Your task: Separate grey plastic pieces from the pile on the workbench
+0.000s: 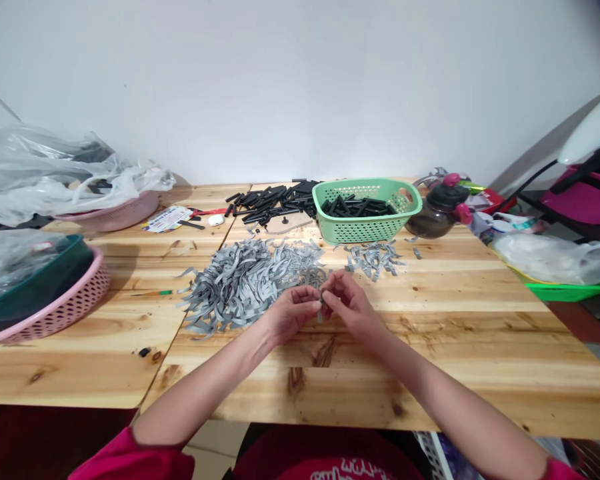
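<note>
My left hand (299,309) and my right hand (347,301) meet over the wooden table, fingertips pinched together. Between them a short grey strip (321,316) hangs down, its upper part hidden by the fingers. Just beyond my left hand spreads a large heap of loose grey strips (245,283). A smaller scatter of grey strips (375,259) lies past my right hand, in front of a green basket (365,230). Inside that basket are many short black tubes (355,207).
More black tubes (270,202) are piled left of the basket. A dark pot with pink knobs (437,210) stands at its right. Pink baskets (93,293) and plastic bags (70,173) occupy the left side. A printed card (167,219) and a thin green-tipped tool (164,293) lie nearby.
</note>
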A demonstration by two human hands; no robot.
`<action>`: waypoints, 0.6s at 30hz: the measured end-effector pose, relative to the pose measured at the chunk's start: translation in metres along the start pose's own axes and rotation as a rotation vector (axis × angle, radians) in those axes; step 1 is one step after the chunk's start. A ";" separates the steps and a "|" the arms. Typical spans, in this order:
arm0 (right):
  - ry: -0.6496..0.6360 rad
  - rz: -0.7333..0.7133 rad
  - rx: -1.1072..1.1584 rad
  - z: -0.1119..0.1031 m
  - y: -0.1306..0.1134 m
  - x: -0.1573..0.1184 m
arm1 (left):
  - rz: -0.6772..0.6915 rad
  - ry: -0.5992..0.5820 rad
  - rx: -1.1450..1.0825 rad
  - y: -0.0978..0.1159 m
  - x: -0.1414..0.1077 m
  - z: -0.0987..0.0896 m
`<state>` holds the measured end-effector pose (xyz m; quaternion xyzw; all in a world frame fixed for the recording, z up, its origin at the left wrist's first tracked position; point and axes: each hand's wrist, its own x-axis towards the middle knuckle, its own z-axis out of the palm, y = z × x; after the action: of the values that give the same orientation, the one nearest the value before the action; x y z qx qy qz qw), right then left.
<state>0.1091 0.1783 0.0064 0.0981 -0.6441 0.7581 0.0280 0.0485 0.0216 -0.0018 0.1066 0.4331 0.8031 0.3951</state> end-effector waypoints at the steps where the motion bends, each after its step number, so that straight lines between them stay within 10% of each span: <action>1: -0.010 -0.028 -0.030 -0.001 0.000 -0.001 | 0.013 0.018 -0.022 0.001 0.000 -0.001; 18: 0.072 -0.441 -0.554 0.001 0.009 0.000 | 0.025 0.175 -0.191 0.000 0.004 -0.004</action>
<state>0.1077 0.1763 -0.0021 0.1968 -0.7872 0.5333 0.2392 0.0439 0.0218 -0.0045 0.0034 0.3859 0.8519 0.3540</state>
